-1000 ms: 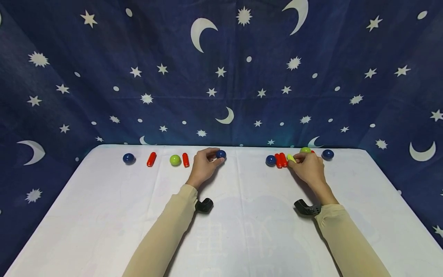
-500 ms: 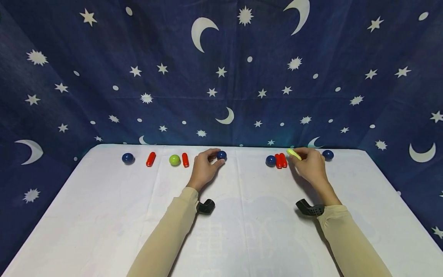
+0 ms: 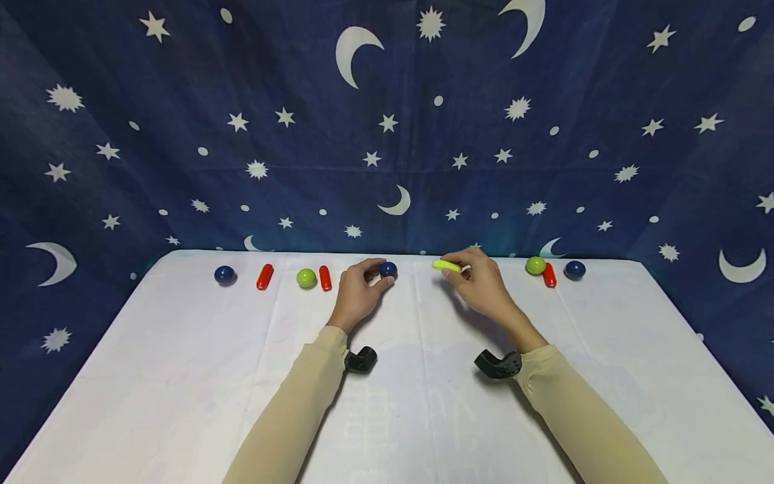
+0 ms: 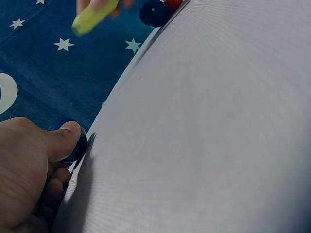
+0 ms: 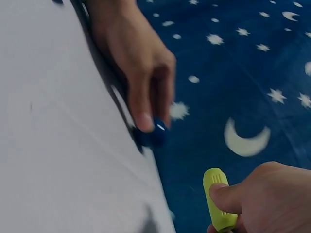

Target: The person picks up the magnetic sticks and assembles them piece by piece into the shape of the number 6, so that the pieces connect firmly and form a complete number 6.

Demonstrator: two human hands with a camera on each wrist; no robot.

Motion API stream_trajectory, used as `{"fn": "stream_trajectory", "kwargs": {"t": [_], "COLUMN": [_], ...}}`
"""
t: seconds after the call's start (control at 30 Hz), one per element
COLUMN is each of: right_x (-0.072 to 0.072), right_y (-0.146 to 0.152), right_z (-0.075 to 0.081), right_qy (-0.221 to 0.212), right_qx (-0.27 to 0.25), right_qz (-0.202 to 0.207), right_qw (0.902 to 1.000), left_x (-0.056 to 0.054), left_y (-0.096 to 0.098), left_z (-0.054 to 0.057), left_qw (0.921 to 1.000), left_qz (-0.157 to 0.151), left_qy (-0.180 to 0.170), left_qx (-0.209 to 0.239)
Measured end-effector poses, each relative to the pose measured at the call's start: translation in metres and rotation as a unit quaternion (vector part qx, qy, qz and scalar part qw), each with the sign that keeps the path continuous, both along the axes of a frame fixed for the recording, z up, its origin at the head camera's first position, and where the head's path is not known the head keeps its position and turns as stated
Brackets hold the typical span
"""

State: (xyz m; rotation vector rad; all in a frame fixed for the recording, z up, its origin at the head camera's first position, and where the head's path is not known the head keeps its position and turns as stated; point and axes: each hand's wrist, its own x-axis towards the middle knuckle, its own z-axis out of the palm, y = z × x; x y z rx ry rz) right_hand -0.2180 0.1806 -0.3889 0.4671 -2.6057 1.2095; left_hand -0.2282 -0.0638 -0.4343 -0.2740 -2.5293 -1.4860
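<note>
In the head view, my left hand (image 3: pixel 357 292) pinches a dark blue ball (image 3: pixel 388 270) between thumb and fingers at the table's far edge. To its right, my right hand (image 3: pixel 480 286) holds a short yellow-green capsule-shaped stick (image 3: pixel 447 265) between thumb and fingers. Grooves show on the stick (image 5: pixel 218 199) in the right wrist view, where it appears raised off the table. Another dark blue ball (image 4: pixel 154 13) and part of a red piece (image 4: pixel 173 5) show in the left wrist view; the right hand hides them in the head view.
Left of my left hand lie a blue ball (image 3: pixel 226 275), a red capsule-shaped piece (image 3: pixel 265 277), a green ball (image 3: pixel 306 278) and another red piece (image 3: pixel 325 278). At right are a green ball (image 3: pixel 535 265), a red piece (image 3: pixel 549 275) and a blue ball (image 3: pixel 574 270). A starry cloth (image 3: pixel 387 148) hangs behind.
My right hand has lifted the yellow-green stick and carried it left, toward my left hand. The green ball and red piece at right have come back into view. My left hand stays put.
</note>
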Motion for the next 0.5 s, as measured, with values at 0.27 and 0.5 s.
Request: {"fn": "stream_trajectory", "kwargs": {"t": [0.27, 0.5], "right_x": [-0.015, -0.023], "right_y": [-0.043, -0.053], "right_z": [-0.023, -0.034], "right_qy": [-0.070, -0.057], "right_qx": [0.006, -0.009], "right_qz": [0.003, 0.003], "right_qw": [0.9975, 0.9983], "left_x": [0.000, -0.001], "left_y": [0.000, 0.001], "left_z": [0.000, 0.001], "left_qw": [0.9998, 0.9998], "left_qz": [0.007, 0.002], "left_qy": [-0.006, -0.008], "left_qx": [-0.015, -0.016]}}
